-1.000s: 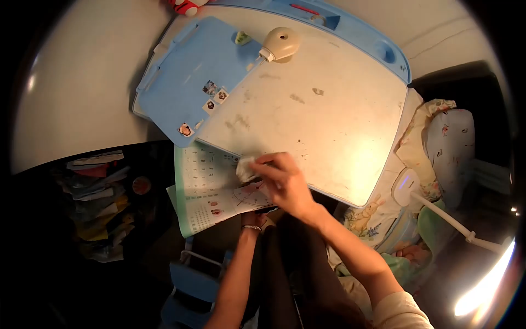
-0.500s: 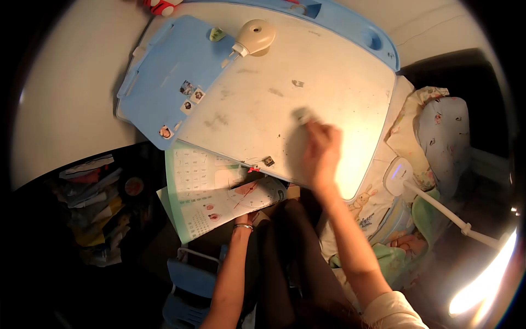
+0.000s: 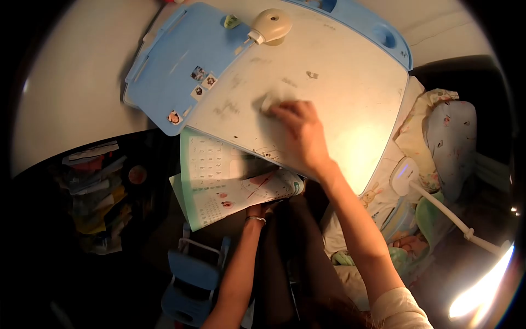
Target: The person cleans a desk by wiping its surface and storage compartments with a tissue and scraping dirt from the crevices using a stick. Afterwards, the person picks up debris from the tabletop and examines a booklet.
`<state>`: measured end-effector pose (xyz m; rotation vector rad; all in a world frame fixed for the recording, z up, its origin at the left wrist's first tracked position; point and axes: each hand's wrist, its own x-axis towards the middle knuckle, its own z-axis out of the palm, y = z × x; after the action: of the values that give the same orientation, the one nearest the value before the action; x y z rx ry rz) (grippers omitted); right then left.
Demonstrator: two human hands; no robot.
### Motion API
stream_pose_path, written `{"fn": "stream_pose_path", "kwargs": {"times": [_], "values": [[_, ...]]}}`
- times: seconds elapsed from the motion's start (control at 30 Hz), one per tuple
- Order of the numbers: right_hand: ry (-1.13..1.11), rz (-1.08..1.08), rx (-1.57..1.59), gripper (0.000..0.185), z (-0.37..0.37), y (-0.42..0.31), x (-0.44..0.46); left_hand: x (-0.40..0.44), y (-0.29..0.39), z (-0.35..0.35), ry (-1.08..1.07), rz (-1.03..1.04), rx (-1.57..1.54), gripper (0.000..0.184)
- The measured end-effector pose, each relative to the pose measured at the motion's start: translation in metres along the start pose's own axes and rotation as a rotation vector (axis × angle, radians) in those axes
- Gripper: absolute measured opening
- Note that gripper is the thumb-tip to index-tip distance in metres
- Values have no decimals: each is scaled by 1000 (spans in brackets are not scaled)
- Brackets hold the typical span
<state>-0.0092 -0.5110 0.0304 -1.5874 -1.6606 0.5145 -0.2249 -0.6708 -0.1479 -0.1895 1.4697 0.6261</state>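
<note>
My right hand [image 3: 304, 134] is closed on a small whitish wad [image 3: 269, 102], blurred, pressed against the white tabletop [image 3: 339, 109]; whether it is cloth, tissue or sponge I cannot tell. Grey smudges [image 3: 227, 108] mark the surface beside it. Dark crumbs [image 3: 268, 153] lie at the table's near edge. Below that edge my left hand [image 3: 256, 210] holds a large printed calendar sheet [image 3: 211, 164] with a green border. The sheet bends upward and hides most of the left fingers.
A beige plug-in device [image 3: 272, 24] stands at the back, near a blue panel [image 3: 164, 82] with small picture stickers [image 3: 198, 91]. To the right are a lit lamp [image 3: 485, 285], its white arm [image 3: 438, 211] and patterned bedding [image 3: 452, 131]. A blue chair [image 3: 192, 271] is below left.
My right hand has moved left across the tabletop with the wad. The small dark block and red piece at the near edge no longer show there. The view has shifted slightly.
</note>
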Motion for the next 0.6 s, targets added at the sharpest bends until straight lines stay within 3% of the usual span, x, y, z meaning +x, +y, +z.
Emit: {"fn": "stream_pose_path", "kwargs": {"times": [0.07,0.23,0.33,0.43,0.6], "values": [[-48,-110,-7,42,16,-11,-17,-3,3,1,16,-4,1,39],[-166,13,122,34,14,-47,-18,-13,11,2,55,-15,-19,40],[-150,-261,112,32,37,-37,43,-17,12,4,82,-19,-32,40],[-440,-534,-110,38,58,-26,71,-16,9,8,60,-16,-45,42],[-454,-536,-131,40,28,-8,23,-10,-12,1,-14,11,-7,49]]}}
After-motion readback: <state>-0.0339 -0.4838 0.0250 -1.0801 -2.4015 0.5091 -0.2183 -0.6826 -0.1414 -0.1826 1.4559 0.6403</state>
